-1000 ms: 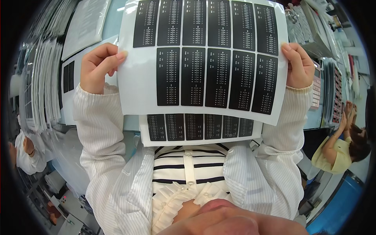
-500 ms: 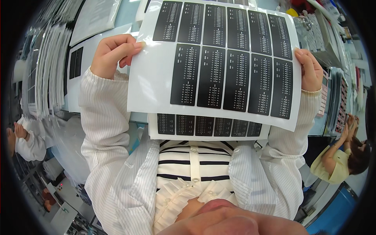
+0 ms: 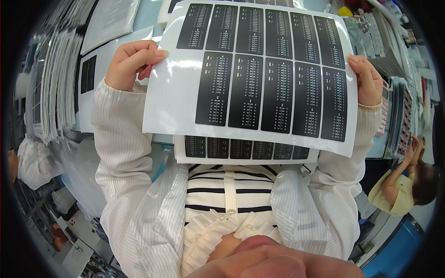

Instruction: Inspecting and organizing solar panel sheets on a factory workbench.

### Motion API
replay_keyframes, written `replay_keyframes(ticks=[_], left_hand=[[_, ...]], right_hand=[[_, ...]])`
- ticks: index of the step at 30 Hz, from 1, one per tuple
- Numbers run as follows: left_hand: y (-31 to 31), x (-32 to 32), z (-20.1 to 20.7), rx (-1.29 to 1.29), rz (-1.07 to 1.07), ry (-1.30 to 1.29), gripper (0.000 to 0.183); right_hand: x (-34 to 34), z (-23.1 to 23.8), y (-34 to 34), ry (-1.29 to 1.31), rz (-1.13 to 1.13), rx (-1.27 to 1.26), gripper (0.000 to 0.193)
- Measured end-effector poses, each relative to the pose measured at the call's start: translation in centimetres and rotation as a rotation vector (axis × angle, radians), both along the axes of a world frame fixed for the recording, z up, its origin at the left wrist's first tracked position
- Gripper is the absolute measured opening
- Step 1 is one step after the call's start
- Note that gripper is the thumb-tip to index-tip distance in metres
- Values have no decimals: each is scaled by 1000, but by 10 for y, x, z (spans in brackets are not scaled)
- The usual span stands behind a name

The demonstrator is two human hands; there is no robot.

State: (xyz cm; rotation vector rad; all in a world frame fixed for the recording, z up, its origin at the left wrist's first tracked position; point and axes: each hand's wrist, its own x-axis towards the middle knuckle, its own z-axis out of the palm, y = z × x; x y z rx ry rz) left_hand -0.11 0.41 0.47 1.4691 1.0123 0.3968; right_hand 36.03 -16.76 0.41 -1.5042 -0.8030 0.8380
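Between my two hands a glossy white sheet of black labels (image 3: 174, 106) is held up, tilted. Its labels are tall dark rectangles with small pale marks, set in two rows; the lower row's left spot is bare white. My left hand (image 3: 132, 62) pinches the sheet's left edge between thumb and fingers. At the opposite edge my right hand (image 3: 366, 78) grips it, with some fingers hidden behind. Below, close to my body, lies a stack of similar label sheets (image 3: 245, 160), mostly covered by the raised one.
Upright stacks of sheets in clear sleeves (image 3: 53, 88) stand at the left. A white sheet with two black labels (image 3: 88, 76) lies beside them. At the right are a grey stack (image 3: 384, 51) and red-patterned pieces (image 3: 401, 123). A person in yellow (image 3: 394, 192) sits at far right; another person's white sleeve (image 3: 37, 162) shows at left.
The sheet's lower left corner has swung slightly left and toward me, and its surface tilts a little differently. Both hands keep their grip. The person at left has shifted.
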Motion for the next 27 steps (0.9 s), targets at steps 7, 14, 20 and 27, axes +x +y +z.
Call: replay_keyframes(ticks=[7, 14, 20, 27], left_hand=[[0, -5, -5, 54, -45, 3, 22], [-1, -2, -3, 93, -182, 56, 22], [-5, -4, 11, -56, -521, 124, 30], [-5, -8, 14, 51, -568, 192, 43]], right_hand=[[-5, -2, 2, 9, 67, 84, 12], [-13, 8, -8, -148, 36, 192, 11], [-16, 13, -9, -319, 238, 241, 23], [-2, 12, -1, -258, 357, 400, 33]])
